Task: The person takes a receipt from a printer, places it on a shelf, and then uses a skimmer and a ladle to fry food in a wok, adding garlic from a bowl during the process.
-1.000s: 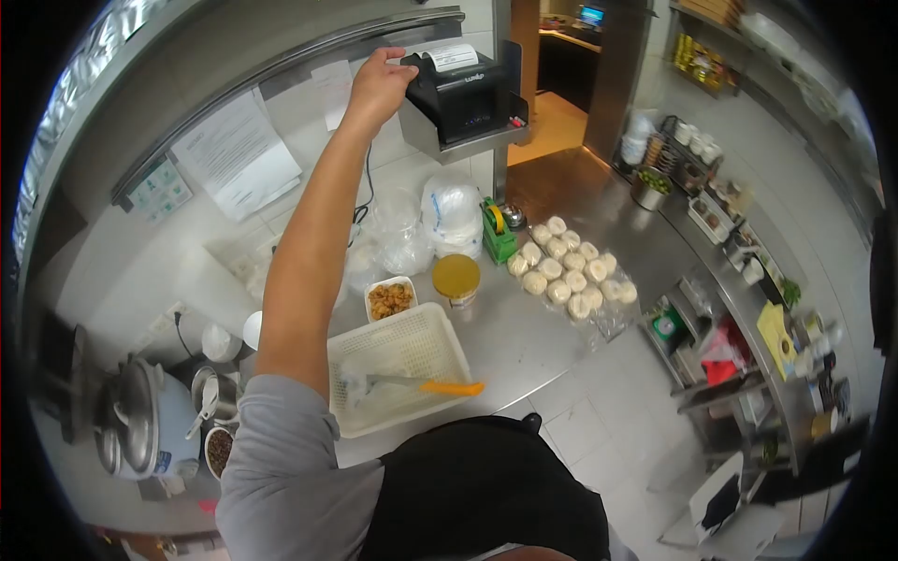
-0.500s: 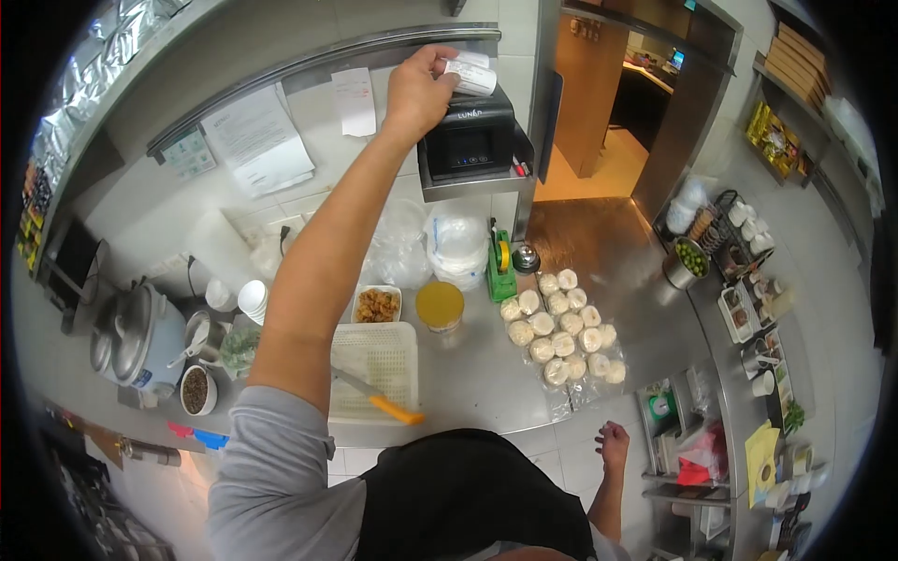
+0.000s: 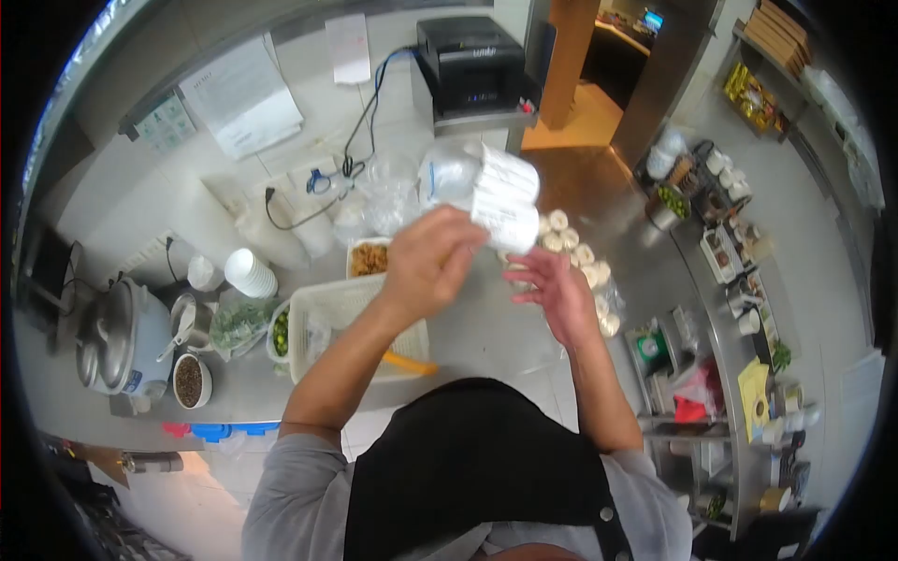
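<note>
My left hand is closed on a white printed receipt, pinching it at its lower left edge. The paper curls upward in front of me, over the steel counter. Just below the receipt is my right hand, palm up with its fingers apart and holding nothing. Behind it lie round white dough pieces in clear plastic, partly hidden by the hand and paper. Under my left forearm stands a white plastic basket. A tool with an orange handle lies across its near side.
A black receipt printer sits on a wall shelf, a cable trailing beside it. Along the left are a rice cooker, a bowl of dark grains and stacked white cups. A dish of brown food stands behind the basket.
My left hand has come down from the printer with the receipt. My right hand has risen from my side to just below the paper.
</note>
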Demonstrator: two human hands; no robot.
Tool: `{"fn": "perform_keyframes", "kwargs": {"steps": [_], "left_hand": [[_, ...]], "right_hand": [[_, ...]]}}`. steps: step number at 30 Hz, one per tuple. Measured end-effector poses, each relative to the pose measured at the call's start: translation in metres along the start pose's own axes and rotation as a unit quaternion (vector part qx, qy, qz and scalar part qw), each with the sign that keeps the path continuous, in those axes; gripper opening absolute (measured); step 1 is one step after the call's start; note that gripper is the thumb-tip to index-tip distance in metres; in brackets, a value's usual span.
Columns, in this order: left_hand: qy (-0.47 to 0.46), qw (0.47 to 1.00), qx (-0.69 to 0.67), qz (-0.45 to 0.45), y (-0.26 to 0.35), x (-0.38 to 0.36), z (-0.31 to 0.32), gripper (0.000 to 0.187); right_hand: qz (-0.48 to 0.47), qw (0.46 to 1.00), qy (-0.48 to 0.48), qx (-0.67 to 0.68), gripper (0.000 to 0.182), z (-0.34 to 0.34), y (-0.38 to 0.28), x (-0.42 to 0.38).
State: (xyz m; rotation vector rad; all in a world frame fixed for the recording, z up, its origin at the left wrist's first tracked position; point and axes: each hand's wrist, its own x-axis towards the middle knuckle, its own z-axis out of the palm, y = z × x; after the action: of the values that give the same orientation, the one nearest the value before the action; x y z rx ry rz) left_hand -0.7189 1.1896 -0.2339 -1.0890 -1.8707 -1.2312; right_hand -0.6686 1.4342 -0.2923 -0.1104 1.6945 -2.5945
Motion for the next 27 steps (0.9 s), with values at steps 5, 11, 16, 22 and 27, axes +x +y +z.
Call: {"fn": "perform_keyframes", "kwargs": {"steps": [5, 11, 16, 22, 27], "left_hand": [[-0.096, 0.987, -0.062, -0.115, 0.002, -0.105, 0.003, 0.019], [0.048, 0.818, -0.316, -0.479, 0.024, -0.143, 0.002, 0.015], [0.018, 0.713, -0.369, -0.596, 0.032, -0.193, 0.049, 0.024], [0.143, 0.618, -0.511, -0.580, 0.114, -0.187, 0.181, 0.018], [0.098, 0.624, -0.521, -0.575, 0.151, -0.182, 0.293, 0.015]], "right_hand": [[-0.013, 0.999, 0.031, 0.021, 0.034, 0.037, 0.052, -0.001], [0.077, 0.992, -0.040, -0.090, 0.030, 0.032, 0.068, -0.032], [0.118, 0.945, -0.236, -0.195, 0.031, -0.017, 0.082, -0.069], [0.201, 0.969, -0.130, -0.066, 0.031, -0.139, 0.059, -0.189], [0.124, 0.967, -0.046, -0.220, 0.022, -0.266, 0.015, -0.244]]}}
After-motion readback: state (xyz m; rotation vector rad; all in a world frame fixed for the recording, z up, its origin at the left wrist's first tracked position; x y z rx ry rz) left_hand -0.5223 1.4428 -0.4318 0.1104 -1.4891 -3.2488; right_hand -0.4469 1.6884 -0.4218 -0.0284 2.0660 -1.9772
